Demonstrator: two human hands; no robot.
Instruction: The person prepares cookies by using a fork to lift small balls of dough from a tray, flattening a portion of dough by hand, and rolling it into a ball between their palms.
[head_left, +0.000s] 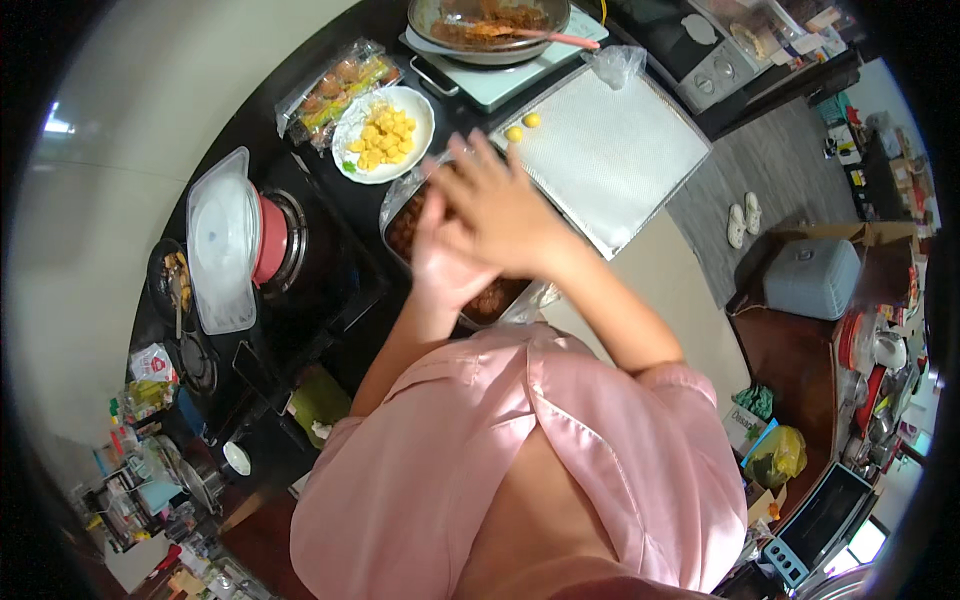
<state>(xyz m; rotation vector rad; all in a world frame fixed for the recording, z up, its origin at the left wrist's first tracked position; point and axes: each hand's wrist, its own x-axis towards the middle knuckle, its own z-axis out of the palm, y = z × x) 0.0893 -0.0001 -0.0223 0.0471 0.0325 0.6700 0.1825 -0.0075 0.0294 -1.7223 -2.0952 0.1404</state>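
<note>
My right hand [505,215] lies across my left hand [447,268], palm against palm. The right fingers are stretched and spread, a little blurred by motion. Most of the left fingers are hidden behind the right hand, and I cannot see whether anything sits between the palms. Under both hands is a metal tray with plastic film at its rim, holding brown round lumps [492,298]. Close by on the left, a white plate [423,112] carries yellow chunks [384,138]. Two small yellow balls [514,133] rest on a white-lined baking tray [610,150] to the right.
A bowl [440,35] with brown paste and a pink spatula [560,39] stands on a scale [505,88] at the back. Packaged eggs [340,90] lie beside the plate. Left is a stove with a red pot [270,240] and a clear plastic lid [222,250].
</note>
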